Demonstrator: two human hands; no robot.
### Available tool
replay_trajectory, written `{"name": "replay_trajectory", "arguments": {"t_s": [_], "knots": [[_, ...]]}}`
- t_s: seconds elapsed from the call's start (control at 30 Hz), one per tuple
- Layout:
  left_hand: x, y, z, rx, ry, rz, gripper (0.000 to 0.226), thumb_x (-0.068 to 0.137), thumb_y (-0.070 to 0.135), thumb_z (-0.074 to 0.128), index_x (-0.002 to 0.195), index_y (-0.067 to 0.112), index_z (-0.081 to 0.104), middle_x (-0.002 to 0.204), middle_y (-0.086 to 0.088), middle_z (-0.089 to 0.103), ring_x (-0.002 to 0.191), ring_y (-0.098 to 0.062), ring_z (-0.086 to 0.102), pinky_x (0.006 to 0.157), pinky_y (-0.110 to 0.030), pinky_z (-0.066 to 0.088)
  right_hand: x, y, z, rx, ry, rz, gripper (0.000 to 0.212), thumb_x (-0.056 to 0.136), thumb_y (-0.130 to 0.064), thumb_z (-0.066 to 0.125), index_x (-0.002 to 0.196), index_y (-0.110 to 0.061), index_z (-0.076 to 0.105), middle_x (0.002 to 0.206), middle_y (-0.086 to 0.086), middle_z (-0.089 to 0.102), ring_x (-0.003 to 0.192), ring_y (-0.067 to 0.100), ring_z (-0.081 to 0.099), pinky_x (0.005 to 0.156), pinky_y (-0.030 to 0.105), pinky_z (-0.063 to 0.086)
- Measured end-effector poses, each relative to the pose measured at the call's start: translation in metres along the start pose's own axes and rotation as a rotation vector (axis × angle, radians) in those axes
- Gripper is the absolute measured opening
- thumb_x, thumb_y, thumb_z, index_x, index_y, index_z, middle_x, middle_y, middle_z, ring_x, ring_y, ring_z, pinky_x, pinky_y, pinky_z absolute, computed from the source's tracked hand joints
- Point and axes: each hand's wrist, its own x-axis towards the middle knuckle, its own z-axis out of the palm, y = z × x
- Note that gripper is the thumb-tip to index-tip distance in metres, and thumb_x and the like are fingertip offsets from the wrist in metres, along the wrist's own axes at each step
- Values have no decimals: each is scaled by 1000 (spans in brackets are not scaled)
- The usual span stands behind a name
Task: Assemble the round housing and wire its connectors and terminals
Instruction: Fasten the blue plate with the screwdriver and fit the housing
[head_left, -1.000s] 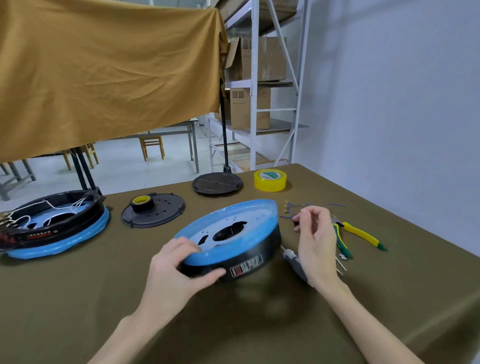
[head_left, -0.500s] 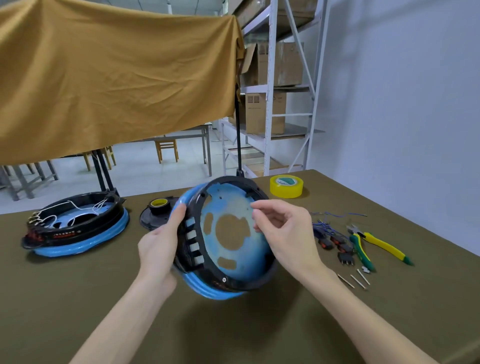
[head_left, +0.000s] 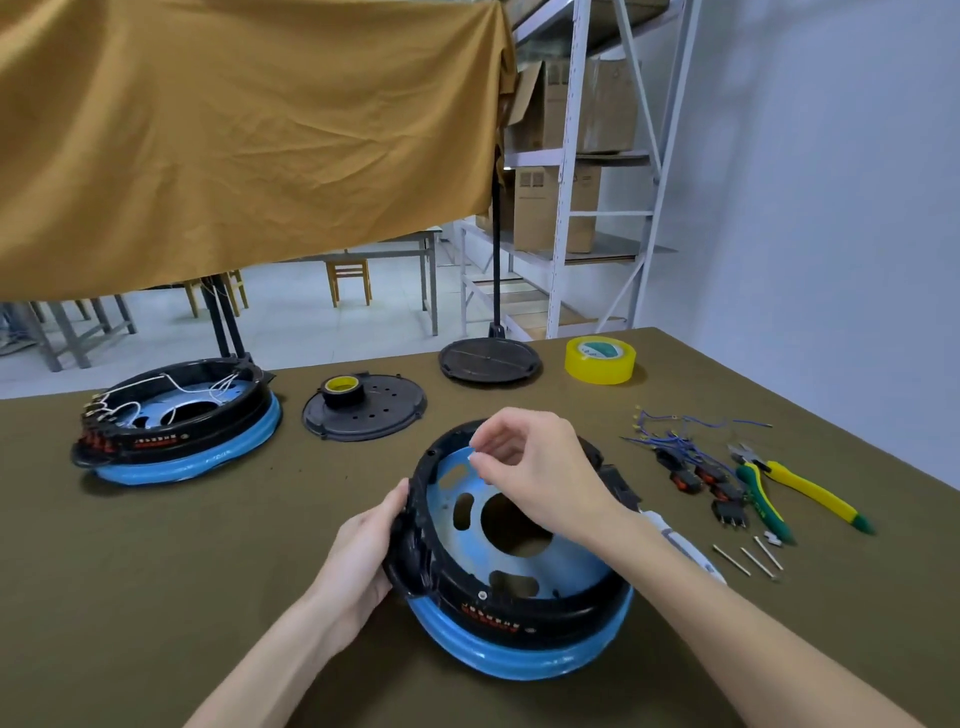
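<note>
At the far left of the counter (head_left: 156, 597) sits a second housing (head_left: 176, 421), already strung with white wires, useful as a pattern for this one. Next to it a black cover plate (head_left: 379, 421) carries a small tape roll (head_left: 343, 389), and behind that lies a round stand base (head_left: 488, 359).

The left hand (head_left: 363, 551) grips the left rim of the housing (head_left: 519, 597), fingers curled round the black wall. The housing rests near the front middle of the counter, open side up and tilted toward the person, its blue band underneath. The right hand (head_left: 540, 467) hovers over the far inner rim with thumb and forefinger pinched close together; something small and pale may sit between them, but I cannot tell what.

The step looks like seating a small part at the rim. It will likely go best with the left hand holding the housing steady at this tilt and the part kept square to its slot, not forced.

Further right lie yellow tape (head_left: 600, 358), blue wires with connectors (head_left: 691, 462), pliers (head_left: 779, 483) and loose pins (head_left: 748, 561), all within reach.
</note>
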Motion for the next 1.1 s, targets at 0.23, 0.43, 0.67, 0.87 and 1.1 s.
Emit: {"name": "replay_trajectory", "arguments": {"t_s": [0.23,0.43,0.67,0.87,1.1], "knots": [[-2,-8,9,119,-33,79,40,95,66,54,98,38,82,105,2,81,100,-13,76,100,-40,53,18,-5,15,-94,-31,-82,8,89,-14,75,91,-18,81,79,-12,75,76,0,69,71,12,54],[0,-10,8,125,-38,95,39,93,66,57,95,37,83,102,5,81,98,-10,76,93,-34,53,23,-4,14,-184,-109,-113,10,91,-12,73,93,-18,80,83,-13,71,78,-1,66,70,13,54],[0,-11,8,127,-45,94,44,94,68,55,96,34,83,102,0,81,98,-11,76,93,-33,52,24,-6,9,-206,-176,-118,12,90,-8,71,91,-16,81,83,-7,74,75,2,66,70,17,56],[1,-12,7,125,-39,95,43,94,68,55,95,36,83,102,2,81,97,-9,76,96,-33,52,23,-6,13,-232,-169,-144,13,92,-8,69,94,-15,81,89,-7,71,78,4,64,74,17,54],[2,-13,7,141,-35,98,46,94,69,54,95,34,84,102,0,81,98,-10,76,98,-35,52,25,-3,10,-167,-203,-106,15,89,-6,71,95,-15,82,88,-6,74,77,3,68,72,19,58]]}}
